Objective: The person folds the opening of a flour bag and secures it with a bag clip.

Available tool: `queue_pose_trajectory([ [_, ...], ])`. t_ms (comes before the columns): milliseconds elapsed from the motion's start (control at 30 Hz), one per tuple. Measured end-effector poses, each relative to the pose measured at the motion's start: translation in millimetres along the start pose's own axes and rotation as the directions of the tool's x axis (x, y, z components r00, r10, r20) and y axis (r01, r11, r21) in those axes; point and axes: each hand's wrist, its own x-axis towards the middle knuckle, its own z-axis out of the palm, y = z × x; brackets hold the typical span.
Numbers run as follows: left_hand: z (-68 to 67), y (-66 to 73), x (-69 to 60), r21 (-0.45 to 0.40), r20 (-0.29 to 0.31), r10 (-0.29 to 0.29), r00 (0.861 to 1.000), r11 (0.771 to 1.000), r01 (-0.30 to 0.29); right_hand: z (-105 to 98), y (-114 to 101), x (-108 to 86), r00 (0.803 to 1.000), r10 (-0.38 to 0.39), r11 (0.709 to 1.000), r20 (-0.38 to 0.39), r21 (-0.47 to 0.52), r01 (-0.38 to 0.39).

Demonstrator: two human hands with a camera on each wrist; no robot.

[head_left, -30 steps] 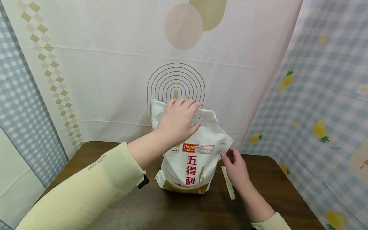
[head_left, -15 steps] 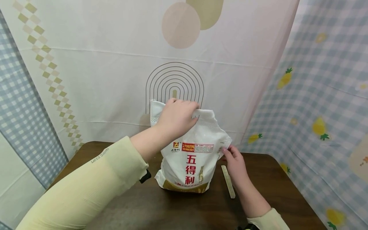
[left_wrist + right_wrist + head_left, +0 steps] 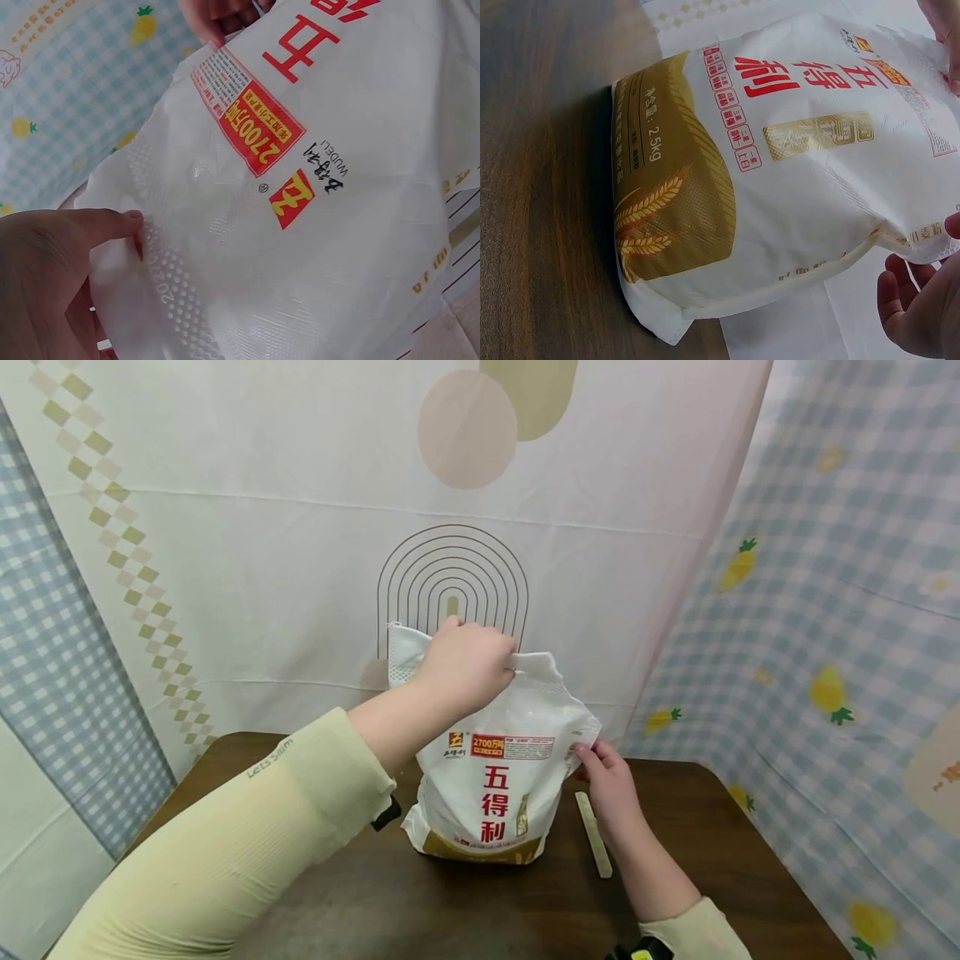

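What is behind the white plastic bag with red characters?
Behind the white plastic bag hangs a pale cloth printed with arches. The bag hides part of the brown wooden table, so anything small directly behind it cannot be seen.

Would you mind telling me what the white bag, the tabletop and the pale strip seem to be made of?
White bag: likely plastic, slightly glossy, judging by its crisp creases, sheen and dotted embossing near the top. Tabletop: wood or wood-look laminate, dark brown, with visible grain. Pale strip: hard to tell; flat, straight-edged and matte-looking, so perhaps wood or plastic.
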Motion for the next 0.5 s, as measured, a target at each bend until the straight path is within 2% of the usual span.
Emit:
queue_pose_trajectory([
  [200, 0.8, -2.5, 4.0, -0.019, 0.036, -0.014, 0.999, 1.0, 0.015, 0.0, 2.3, 4.1, 1.0, 0.008, 1.0, 0.019, 0.017, -0.008],
  [500, 1.2, -3.8, 5.8, -0.081, 0.067, -0.049, 0.997, 0.995, 0.055, -2.3, 2.7, 4.8, 1.0, 0.012, 0.998, 0.005, -0.059, -0.011],
])
